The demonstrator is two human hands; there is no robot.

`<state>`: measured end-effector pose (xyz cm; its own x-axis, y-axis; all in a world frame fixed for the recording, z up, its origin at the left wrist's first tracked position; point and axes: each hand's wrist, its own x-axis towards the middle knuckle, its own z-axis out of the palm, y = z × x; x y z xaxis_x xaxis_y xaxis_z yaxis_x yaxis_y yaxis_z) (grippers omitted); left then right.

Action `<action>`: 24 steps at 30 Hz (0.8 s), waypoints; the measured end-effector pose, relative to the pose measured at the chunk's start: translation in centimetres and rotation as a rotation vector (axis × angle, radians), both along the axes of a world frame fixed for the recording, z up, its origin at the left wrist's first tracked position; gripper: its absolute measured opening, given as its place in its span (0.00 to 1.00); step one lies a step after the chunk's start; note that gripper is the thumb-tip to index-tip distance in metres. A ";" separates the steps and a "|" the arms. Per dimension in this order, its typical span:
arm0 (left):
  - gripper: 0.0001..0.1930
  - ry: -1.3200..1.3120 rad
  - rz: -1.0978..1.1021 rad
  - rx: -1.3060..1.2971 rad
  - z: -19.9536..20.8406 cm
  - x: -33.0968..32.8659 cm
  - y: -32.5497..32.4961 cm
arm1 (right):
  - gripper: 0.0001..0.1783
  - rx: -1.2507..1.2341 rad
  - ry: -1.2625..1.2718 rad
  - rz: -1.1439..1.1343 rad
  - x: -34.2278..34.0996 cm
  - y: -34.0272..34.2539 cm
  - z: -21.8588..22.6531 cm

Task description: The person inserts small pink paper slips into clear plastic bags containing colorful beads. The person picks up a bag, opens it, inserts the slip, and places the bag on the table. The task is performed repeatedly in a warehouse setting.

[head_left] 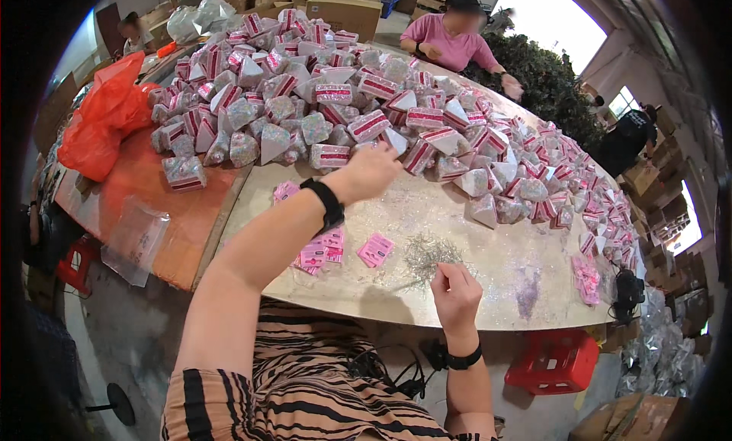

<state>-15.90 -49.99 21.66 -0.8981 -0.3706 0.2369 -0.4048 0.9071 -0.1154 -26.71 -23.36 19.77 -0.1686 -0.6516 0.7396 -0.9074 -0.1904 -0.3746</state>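
Bag (107,124) in red plastic slumps at the far left of the bench (488,277), with a clear bag (136,241) lying flat nearer the edge. Next, a slice (184,172), glittery with a pink band, sits at the front of the great pile (334,94) of its kind, which spreads along the far side and down to the right. Going by that bulk, I'd judge much is left: no slice I can make out carries a card, and I see no separate stack of finished ones.

Pink cards (311,256) lie loose in front of the pile, partly hidden under the left forearm. Above them the left hand (371,172) is at the pile's front edge, its grip partly open, fingers loosely spread; I see nothing held, and can't tell whether the fingertips touch a slice. Just right of those cards lies a smaller clutch of cards (376,250), also loose.

Then comes a tangle of thin silvery wires (432,256), plenty unused by the look of it. The right hand (456,292) is just beside it, thumb and fingers pinched together; whether a strand is in that grip I can't tell. Farther right, past spilled glitter (527,292), a pink bundle (585,279) rests near the bench's edge, seemingly more stock in reserve.
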 end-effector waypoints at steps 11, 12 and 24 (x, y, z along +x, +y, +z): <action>0.18 -0.211 0.119 -0.265 -2.8 -0.7 -3.7 | 0.06 0.058 -0.147 0.007 -0.4 0.4 0.5; 0.20 -0.197 0.130 -0.223 -1.1 -0.3 -2.8 | 0.06 0.057 -0.158 0.024 -0.4 0.4 0.8; 0.14 0.785 0.233 1.657 0.6 3.0 5.2 | 0.05 0.030 -0.218 0.115 -0.7 -4.4 4.4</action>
